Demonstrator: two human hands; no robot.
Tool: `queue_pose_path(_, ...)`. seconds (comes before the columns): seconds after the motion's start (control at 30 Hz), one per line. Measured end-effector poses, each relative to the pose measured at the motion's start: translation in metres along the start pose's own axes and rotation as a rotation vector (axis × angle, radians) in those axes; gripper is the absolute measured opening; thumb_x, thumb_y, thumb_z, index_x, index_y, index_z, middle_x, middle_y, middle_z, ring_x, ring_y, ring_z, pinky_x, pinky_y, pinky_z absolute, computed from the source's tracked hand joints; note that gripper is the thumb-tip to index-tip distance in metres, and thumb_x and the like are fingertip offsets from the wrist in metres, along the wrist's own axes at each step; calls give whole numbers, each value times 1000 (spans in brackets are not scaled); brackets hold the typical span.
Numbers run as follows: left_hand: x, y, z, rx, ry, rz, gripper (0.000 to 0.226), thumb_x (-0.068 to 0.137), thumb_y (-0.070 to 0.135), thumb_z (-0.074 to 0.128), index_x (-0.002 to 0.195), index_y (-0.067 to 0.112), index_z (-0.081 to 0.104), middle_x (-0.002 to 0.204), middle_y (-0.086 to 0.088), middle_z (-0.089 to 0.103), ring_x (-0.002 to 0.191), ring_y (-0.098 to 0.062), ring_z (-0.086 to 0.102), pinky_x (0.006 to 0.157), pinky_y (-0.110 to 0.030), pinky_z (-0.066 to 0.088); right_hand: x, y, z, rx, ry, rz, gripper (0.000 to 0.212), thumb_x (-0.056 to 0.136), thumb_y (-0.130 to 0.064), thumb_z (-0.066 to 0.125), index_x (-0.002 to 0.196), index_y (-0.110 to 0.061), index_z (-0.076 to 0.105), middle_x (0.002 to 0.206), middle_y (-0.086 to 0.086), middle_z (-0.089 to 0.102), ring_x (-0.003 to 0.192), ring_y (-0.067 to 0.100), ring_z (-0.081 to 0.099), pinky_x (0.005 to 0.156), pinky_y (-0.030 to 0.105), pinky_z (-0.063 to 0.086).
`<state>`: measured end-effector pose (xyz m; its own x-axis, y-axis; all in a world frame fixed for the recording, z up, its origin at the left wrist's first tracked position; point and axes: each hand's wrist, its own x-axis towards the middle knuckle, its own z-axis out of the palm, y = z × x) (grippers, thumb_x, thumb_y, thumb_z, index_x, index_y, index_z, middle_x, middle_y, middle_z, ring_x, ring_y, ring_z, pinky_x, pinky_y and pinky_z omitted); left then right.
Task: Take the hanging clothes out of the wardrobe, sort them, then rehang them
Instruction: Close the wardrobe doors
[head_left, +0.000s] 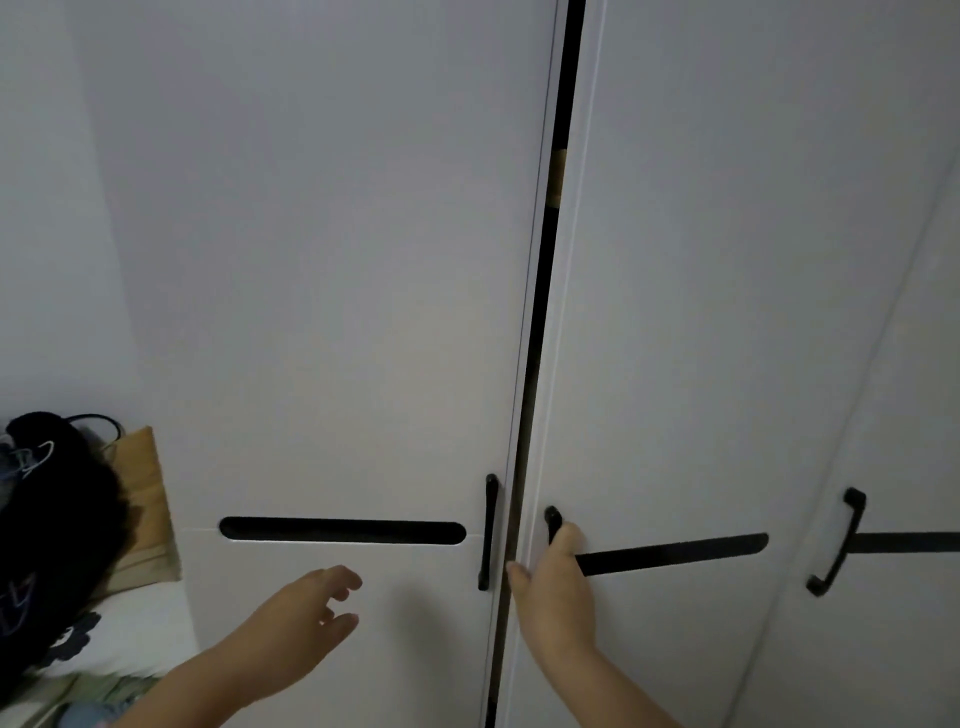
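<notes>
3 wardrobe doors (322, 260) (701, 312) (914, 415), 3 black handles (488, 531) (552, 519) (837, 543), 2 hands (311, 613) (558, 587) (bare)

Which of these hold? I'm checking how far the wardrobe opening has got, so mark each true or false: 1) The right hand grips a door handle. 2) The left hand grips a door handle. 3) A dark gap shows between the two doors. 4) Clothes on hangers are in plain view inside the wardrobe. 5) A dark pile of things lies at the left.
1) True: the right hand grips the black handle of the right door.
2) False: the left hand hovers with loose fingers, short of the left door's handle.
3) True: a dark gap runs between the doors.
4) False: the gap shows almost nothing inside.
5) True: a dark pile lies at the left.
</notes>
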<state>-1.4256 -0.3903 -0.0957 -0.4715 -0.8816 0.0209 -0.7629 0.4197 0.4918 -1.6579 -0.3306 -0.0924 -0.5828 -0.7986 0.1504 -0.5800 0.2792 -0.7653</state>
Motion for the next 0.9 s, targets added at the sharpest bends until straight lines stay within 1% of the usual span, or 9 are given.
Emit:
queue_pose_path(0.13,8,-1,7,0,-2,-32,22,94,31,50,109,39,35,111,13,47,95,-2,55,78,-7,40,18,-3,9,4,-6,-2,48,92,-23,57,126,-14,25,93,3,58,78,19,58,69,33,51)
queue_pose_path(0.23,12,-3,13,1,-10,-61,23,94,31,50,108,40,35,112,12,47,96,-2,55,78,-6,41,28,-5,15,-19,-20,5,49,89,-22,61,121,-14,24,108,7,59,93,24,61,75,35,51)
queue_pose_path(0.33,17,-5,18,3,-14,-83,23,94,31,50,106,41,33,112,12,47,95,-3,55,77,-5,39,38,-6,19,-47,-36,-1,55,85,-24,67,118,-13,24,113,7,59,98,25,61,75,34,51)
queue_pose_path(0.47,21,-5,22,9,-25,-95,29,94,32,50,93,50,27,110,13,46,94,-2,55,75,-4,40,48,-3,25,-69,-41,-22,63,83,-26,70,124,-12,24,121,7,57,107,24,59,79,34,48)
queue_pose_path(0.5,22,-5,23,9,-29,-98,30,94,33,50,92,51,26,110,14,46,94,-2,55,75,-3,40,50,-2,26,-72,-37,-28,64,84,-26,69,126,-13,23,122,6,56,108,24,59,79,33,48)
queue_pose_path(0.67,26,-2,30,29,-26,-108,31,94,33,50,91,51,26,109,14,46,93,-2,55,78,-5,40,57,2,31,-89,-30,-46,64,85,-27,67,127,-13,21,119,6,56,105,23,58,78,34,47)
queue_pose_path(0.8,25,2,35,39,-23,-128,23,94,32,50,103,42,31,109,13,45,89,-2,54,75,-4,40,63,6,32,-92,-53,-77,68,84,-25,69,130,-12,21,124,6,54,109,23,57,79,31,47)
queue_pose_path(0.9,21,4,39,32,-20,-138,24,94,31,51,100,42,31,107,14,45,84,0,53,73,-4,40,66,9,35,-91,-65,-98,69,84,-21,69,130,-11,20,126,7,50,112,23,54,83,32,48)
